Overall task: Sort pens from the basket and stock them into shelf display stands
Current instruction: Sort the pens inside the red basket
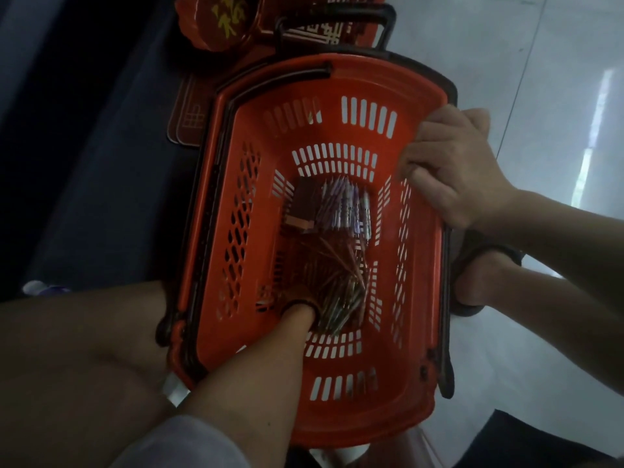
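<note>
One orange basket (418, 106) fills the frame centre, sitting on a pale tiled floor (553, 45). Two pen groups lie on its bottom: a purple-white pen bundle (347, 206) at centre, too blurred to count, and a loose heap of thin brownish pens (337, 282) just below it, also uncountable. One dark brown box (304, 207) touches the bundle's left side. Left hand (300, 315) reaches into the heap from the lower left; its fingers are buried, so grip cannot be told. Right hand (452, 170) curls over the basket's right rim, gripping it. One red printed item (216, 18) at upper left.
</note>
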`<control>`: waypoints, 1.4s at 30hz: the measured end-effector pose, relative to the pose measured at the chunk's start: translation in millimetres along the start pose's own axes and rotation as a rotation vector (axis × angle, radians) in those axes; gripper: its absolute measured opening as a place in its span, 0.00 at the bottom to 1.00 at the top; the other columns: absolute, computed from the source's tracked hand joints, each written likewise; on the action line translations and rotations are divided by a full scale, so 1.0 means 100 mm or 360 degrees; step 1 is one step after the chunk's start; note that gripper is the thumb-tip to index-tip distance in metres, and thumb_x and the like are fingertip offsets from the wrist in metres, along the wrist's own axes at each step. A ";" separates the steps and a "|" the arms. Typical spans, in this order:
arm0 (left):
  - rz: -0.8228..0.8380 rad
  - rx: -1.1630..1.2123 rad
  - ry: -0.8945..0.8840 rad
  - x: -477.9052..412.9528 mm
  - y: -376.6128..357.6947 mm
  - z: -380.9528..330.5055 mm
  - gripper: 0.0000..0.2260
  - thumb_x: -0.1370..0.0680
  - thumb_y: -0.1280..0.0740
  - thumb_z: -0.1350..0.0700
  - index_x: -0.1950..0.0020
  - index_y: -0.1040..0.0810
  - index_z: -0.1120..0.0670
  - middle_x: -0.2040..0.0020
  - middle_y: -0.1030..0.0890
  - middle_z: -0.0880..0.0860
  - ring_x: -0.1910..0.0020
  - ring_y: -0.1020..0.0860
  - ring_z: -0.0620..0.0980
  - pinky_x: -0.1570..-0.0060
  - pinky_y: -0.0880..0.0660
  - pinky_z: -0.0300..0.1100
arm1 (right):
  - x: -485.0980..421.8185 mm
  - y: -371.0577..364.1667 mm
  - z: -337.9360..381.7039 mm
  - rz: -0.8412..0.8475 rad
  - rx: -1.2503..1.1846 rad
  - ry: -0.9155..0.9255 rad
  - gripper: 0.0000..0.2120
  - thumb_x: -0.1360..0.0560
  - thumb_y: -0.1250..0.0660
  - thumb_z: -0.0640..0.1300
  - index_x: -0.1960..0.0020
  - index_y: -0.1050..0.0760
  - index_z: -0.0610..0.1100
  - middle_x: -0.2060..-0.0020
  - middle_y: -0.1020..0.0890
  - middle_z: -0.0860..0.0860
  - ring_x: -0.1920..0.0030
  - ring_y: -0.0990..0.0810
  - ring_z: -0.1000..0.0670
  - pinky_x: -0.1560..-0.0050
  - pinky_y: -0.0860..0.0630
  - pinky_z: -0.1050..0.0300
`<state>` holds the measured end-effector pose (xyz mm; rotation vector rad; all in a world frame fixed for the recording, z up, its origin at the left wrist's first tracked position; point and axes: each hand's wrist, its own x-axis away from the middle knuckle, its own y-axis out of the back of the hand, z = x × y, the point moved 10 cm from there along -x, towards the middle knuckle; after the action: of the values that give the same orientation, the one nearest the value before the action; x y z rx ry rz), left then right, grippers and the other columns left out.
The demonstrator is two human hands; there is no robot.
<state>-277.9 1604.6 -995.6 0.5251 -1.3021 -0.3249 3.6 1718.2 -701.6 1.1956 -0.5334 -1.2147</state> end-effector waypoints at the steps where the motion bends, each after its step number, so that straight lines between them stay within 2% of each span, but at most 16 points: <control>1: 0.0027 0.0021 -0.0028 -0.01 -0.01 -0.03 0.24 0.16 0.40 0.49 0.22 0.36 0.58 0.23 0.34 0.60 0.24 0.35 0.60 0.27 0.37 0.53 | 0.00 0.00 0.00 -0.0004 0.0000 0.0002 0.15 0.19 0.44 0.49 0.58 0.23 0.48 0.59 0.22 0.53 0.47 0.25 0.48 0.41 0.33 0.34; 4: -0.0014 0.0136 -0.0108 0.04 0.08 -0.09 0.28 0.18 0.37 0.46 0.22 0.37 0.58 0.24 0.33 0.61 0.26 0.33 0.62 0.29 0.35 0.55 | -0.01 -0.01 0.00 -0.0016 0.0015 -0.0016 0.15 0.19 0.44 0.48 0.58 0.22 0.48 0.59 0.22 0.53 0.47 0.25 0.48 0.41 0.34 0.35; 7: -0.0045 0.0239 -0.0106 -0.01 0.10 0.00 0.28 0.14 0.49 0.47 0.18 0.49 0.60 0.18 0.47 0.62 0.20 0.46 0.62 0.22 0.46 0.54 | -0.01 -0.01 0.00 -0.0010 0.0004 -0.0023 0.16 0.18 0.45 0.49 0.57 0.22 0.48 0.58 0.22 0.53 0.47 0.25 0.48 0.41 0.33 0.35; 9: -0.0064 0.0384 -0.0066 -0.01 0.17 0.09 0.28 0.15 0.45 0.48 0.18 0.47 0.59 0.19 0.44 0.59 0.21 0.44 0.61 0.22 0.46 0.50 | -0.02 -0.01 0.01 -0.0006 -0.0008 -0.0014 0.16 0.19 0.45 0.50 0.57 0.21 0.47 0.58 0.21 0.53 0.47 0.25 0.48 0.41 0.33 0.34; 11: -0.0072 0.0323 -0.0238 0.02 0.24 0.02 0.27 0.15 0.44 0.47 0.19 0.44 0.56 0.19 0.43 0.56 0.21 0.43 0.58 0.23 0.46 0.48 | -0.02 -0.01 0.02 -0.0008 0.0000 -0.0001 0.17 0.19 0.45 0.50 0.57 0.21 0.47 0.58 0.21 0.52 0.46 0.24 0.47 0.41 0.33 0.33; 13: -0.0063 0.0433 -0.0197 -0.09 0.21 0.06 0.24 0.17 0.41 0.48 0.22 0.35 0.56 0.23 0.34 0.59 0.25 0.34 0.59 0.26 0.38 0.50 | -0.01 -0.01 0.04 0.0008 0.0040 0.0020 0.17 0.19 0.44 0.52 0.56 0.21 0.47 0.57 0.21 0.52 0.45 0.24 0.46 0.40 0.33 0.33; 14: -0.0076 0.0517 -0.0146 -0.16 0.20 0.10 0.25 0.18 0.41 0.46 0.25 0.30 0.56 0.26 0.29 0.60 0.28 0.30 0.61 0.29 0.33 0.52 | 0.00 -0.01 0.06 0.0024 0.0047 0.0049 0.17 0.19 0.44 0.53 0.56 0.21 0.47 0.56 0.21 0.51 0.43 0.24 0.45 0.40 0.33 0.32; 16: 0.0017 0.0547 -0.0166 -0.23 0.15 0.12 0.30 0.21 0.44 0.39 0.25 0.30 0.55 0.26 0.29 0.59 0.28 0.30 0.61 0.29 0.34 0.54 | 0.02 0.02 0.17 0.0079 0.0027 0.0209 0.18 0.21 0.42 0.56 0.56 0.19 0.47 0.54 0.21 0.50 0.42 0.24 0.44 0.41 0.34 0.30; 18: 0.0009 0.0597 -0.0255 -0.21 0.23 0.08 0.24 0.18 0.40 0.45 0.25 0.29 0.56 0.27 0.29 0.57 0.28 0.31 0.60 0.27 0.36 0.53 | 0.11 -0.01 0.37 0.0166 0.0022 0.0506 0.20 0.22 0.42 0.59 0.59 0.18 0.48 0.55 0.19 0.51 0.45 0.22 0.45 0.41 0.34 0.32; 20: -0.0065 0.0746 -0.0296 -0.14 0.39 0.04 0.18 0.18 0.36 0.54 0.29 0.25 0.59 0.29 0.25 0.59 0.30 0.28 0.60 0.30 0.33 0.49 | 0.22 -0.09 0.50 0.0276 0.0044 0.0690 0.23 0.20 0.42 0.59 0.64 0.20 0.48 0.62 0.19 0.52 0.56 0.21 0.47 0.42 0.32 0.37; 23: -0.0117 0.0824 -0.0289 -0.12 0.51 -0.01 0.15 0.19 0.34 0.52 0.35 0.19 0.57 0.34 0.20 0.59 0.34 0.24 0.59 0.35 0.29 0.46 | 0.24 -0.16 0.40 0.0348 0.0116 0.0589 0.22 0.19 0.41 0.56 0.68 0.24 0.48 0.69 0.20 0.54 0.67 0.24 0.49 0.42 0.29 0.42; 31: 0.0253 0.0520 -0.0323 0.18 0.92 -0.37 0.18 0.21 0.31 0.54 0.33 0.22 0.61 0.36 0.20 0.61 0.36 0.21 0.60 0.39 0.23 0.51 | 0.10 -0.06 0.03 0.0314 0.0268 0.0420 0.23 0.20 0.42 0.57 0.67 0.22 0.47 0.69 0.20 0.52 0.69 0.23 0.48 0.41 0.30 0.45; 33: 0.0277 0.0497 -0.0360 0.29 1.12 -0.49 0.16 0.22 0.29 0.56 0.36 0.21 0.61 0.39 0.18 0.60 0.41 0.18 0.60 0.45 0.19 0.52 | 0.04 -0.04 -0.07 0.0332 0.0285 0.0363 0.24 0.20 0.43 0.58 0.66 0.22 0.47 0.69 0.20 0.52 0.68 0.24 0.48 0.40 0.31 0.43; 36: 0.0418 0.0953 -0.0350 0.45 1.36 -0.62 0.12 0.22 0.30 0.63 0.39 0.22 0.63 0.41 0.19 0.62 0.47 0.17 0.60 0.64 0.17 0.52 | -0.11 0.01 -0.21 0.0367 0.0333 0.0287 0.25 0.21 0.45 0.61 0.66 0.20 0.49 0.69 0.20 0.52 0.65 0.23 0.47 0.39 0.32 0.40; 40: 0.0427 0.1185 -0.0575 0.83 1.70 -0.70 0.10 0.18 0.36 0.64 0.37 0.25 0.61 0.48 0.17 0.59 0.53 0.15 0.55 0.49 0.17 0.55 | -0.22 0.08 -0.31 0.0403 0.0346 0.0252 0.24 0.24 0.44 0.62 0.67 0.19 0.50 0.69 0.20 0.54 0.62 0.23 0.48 0.41 0.32 0.39; 42: 0.0418 0.1300 -0.0691 1.01 1.83 -0.68 0.08 0.17 0.37 0.63 0.39 0.24 0.58 0.49 0.16 0.58 0.54 0.15 0.54 0.48 0.17 0.54 | -0.23 0.04 -0.30 0.0440 0.0363 0.0210 0.24 0.25 0.44 0.62 0.67 0.19 0.50 0.70 0.20 0.55 0.61 0.23 0.48 0.43 0.32 0.41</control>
<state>-198.7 1719.3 -825.9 0.9871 -1.9008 0.3609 23.2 1751.0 -702.2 1.3342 -0.7260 -0.8502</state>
